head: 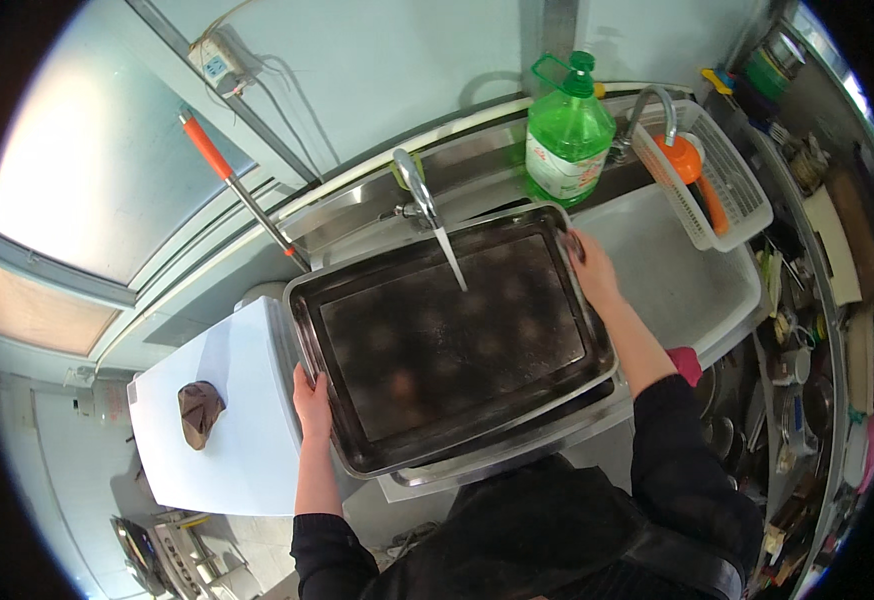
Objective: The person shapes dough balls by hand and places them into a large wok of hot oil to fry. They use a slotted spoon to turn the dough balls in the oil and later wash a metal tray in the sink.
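A large dark rectangular baking tray [437, 337] is tilted over the sink, with water running onto it from a chrome faucet [416, 187]. My left hand [314, 405] grips its left rim, thumb on top. At the upper right corner, my right hand [593, 271] holds the opposite rim. The tray's inner surface looks wet, with dull lighter patches. Beneath its lower edge, part of the steel sink rim [497, 448] shows; the basin is mostly hidden.
Behind the tray stands a large green pump bottle [568, 142]. A white plastic basket [744, 187] holds orange items at the right. A brown cloth [201, 414] lies on a white surface [249, 450] at left. An orange-handled pole [238, 187] leans near the wall.
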`<state>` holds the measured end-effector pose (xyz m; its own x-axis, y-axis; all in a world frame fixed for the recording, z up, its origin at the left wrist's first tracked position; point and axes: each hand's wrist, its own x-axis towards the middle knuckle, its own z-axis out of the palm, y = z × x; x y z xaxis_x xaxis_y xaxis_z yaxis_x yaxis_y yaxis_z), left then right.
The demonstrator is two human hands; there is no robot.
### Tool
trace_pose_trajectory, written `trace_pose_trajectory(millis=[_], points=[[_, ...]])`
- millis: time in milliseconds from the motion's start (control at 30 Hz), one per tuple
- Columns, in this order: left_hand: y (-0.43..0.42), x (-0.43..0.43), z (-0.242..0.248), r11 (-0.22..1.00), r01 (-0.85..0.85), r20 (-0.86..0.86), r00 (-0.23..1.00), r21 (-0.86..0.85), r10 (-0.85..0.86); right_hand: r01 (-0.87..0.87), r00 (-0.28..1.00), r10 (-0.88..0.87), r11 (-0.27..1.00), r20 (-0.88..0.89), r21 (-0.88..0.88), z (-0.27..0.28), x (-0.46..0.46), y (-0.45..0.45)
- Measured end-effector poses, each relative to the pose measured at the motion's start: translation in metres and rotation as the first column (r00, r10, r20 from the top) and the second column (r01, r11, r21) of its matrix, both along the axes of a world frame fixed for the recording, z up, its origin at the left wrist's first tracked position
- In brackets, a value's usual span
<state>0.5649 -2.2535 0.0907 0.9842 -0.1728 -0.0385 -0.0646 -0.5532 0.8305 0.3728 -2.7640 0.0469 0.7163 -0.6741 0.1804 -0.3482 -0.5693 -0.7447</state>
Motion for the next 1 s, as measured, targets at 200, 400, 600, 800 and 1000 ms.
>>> trace_pose_trajectory(millis=[200, 400, 600, 800, 1000], points=[[-0.02, -0.002, 0.024, 1.0, -0.02, -0.079, 0.997, 0.02, 0.021, -0.244, 0.93, 0.236, 0.97, 0.282, -0.008, 0.011, 0.183, -0.005], [-0.003, 0.002, -0.001, 0.999, -0.025, -0.056, 0.998, -0.043, 0.022, -0.761, 0.62, 0.775, 0.556, 0.122, 0.335, -0.025, 0.249, 0.05], [-0.021, 0.003, 0.012, 0.998, -0.061, -0.1, 0.993, -0.028, 0.058, -0.878, 0.412, 0.911, 0.403, -0.021, 0.259, -0.031, 0.333, 0.064], [-0.012, 0.005, -0.001, 0.995, -0.097, -0.074, 0.993, -0.016, 0.096, -0.909, 0.371, 0.903, 0.401, -0.217, 0.116, -0.028, 0.357, 0.067], [-0.005, 0.011, -0.011, 0.997, -0.073, -0.07, 0.995, -0.027, 0.071, -0.747, 0.615, 0.786, 0.608, -0.068, 0.269, 0.005, 0.225, 0.019]])
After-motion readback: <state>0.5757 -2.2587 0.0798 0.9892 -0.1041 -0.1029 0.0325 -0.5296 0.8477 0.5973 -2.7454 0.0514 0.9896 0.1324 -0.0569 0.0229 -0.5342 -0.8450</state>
